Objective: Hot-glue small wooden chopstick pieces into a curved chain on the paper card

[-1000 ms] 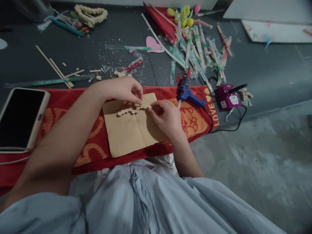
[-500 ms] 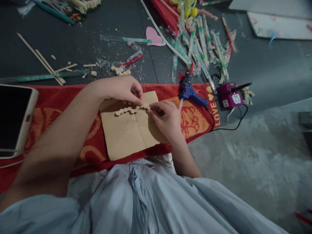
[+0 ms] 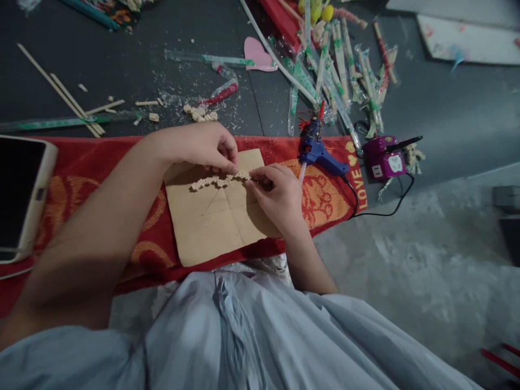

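Observation:
A knobbly strip of short pale wooden stick pieces lies across a tan sheet of paper or card with creases and faint lines. My left hand reaches over the strip from above, its thumb and fingertips closed on the upper edge near the right part. At the strip's right end, my right hand pinches it between thumb and forefinger. The fingertips hide parts of that end. Just right of my right hand, a blue glue gun rests with a clear glue stick poking out of it.
A red and orange towel lies under the sheet. At left is a phone. Beyond the towel are loose chopsticks, a pink heart and many wrapped chopsticks. A purple box with a cable stands at right.
The view has shifted slightly. Both hands keep nearly the same place and grip on the strip, which has not visibly moved on the sheet.

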Action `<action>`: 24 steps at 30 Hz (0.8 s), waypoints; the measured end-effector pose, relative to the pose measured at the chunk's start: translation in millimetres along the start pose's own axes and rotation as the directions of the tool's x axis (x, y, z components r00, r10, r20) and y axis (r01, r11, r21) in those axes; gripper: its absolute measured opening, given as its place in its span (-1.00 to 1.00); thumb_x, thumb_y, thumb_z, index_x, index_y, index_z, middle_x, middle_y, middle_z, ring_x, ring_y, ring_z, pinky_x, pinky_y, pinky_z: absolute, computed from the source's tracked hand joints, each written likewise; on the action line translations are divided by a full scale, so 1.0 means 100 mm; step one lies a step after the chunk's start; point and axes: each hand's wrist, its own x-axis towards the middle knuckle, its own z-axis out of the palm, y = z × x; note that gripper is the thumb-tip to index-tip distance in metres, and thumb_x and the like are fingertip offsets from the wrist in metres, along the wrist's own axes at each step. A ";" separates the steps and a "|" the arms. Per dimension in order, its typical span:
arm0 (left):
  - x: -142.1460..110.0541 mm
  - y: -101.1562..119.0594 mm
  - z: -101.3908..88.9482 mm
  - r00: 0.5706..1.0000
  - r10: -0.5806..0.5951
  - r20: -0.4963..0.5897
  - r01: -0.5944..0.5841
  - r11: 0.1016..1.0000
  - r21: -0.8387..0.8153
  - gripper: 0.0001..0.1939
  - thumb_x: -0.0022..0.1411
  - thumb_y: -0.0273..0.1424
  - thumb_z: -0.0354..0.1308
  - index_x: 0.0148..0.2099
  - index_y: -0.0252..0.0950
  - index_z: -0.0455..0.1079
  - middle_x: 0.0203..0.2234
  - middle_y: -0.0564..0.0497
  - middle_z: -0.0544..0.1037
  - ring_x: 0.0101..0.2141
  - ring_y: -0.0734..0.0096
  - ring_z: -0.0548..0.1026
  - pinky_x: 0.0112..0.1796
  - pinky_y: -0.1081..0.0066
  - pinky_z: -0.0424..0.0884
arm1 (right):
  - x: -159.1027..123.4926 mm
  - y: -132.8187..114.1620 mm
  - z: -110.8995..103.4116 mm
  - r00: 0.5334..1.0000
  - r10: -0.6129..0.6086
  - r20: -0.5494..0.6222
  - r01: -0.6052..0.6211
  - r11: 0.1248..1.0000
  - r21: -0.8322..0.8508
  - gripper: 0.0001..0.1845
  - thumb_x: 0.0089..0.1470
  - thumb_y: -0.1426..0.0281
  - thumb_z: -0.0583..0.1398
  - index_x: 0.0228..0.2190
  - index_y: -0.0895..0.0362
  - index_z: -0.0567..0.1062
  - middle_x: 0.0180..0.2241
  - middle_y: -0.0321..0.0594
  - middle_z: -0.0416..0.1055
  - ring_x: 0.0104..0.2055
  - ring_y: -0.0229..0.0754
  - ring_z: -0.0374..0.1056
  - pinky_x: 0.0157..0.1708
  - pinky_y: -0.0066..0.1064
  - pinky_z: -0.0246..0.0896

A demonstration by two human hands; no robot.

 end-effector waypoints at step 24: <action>-0.04 0.04 -0.02 1.000 -0.015 0.026 0.014 0.999 0.034 -0.78 0.17 -0.21 0.32 -0.26 -0.28 0.58 -0.49 0.00 0.58 -0.41 0.36 0.43 -0.29 0.33 0.30 | 0.01 -0.02 -0.02 0.996 0.071 0.051 -0.070 0.997 -0.011 -0.93 0.09 0.45 0.40 -0.33 0.07 0.64 -0.36 -0.27 0.57 -0.28 -0.14 0.42 -0.16 -0.27 0.33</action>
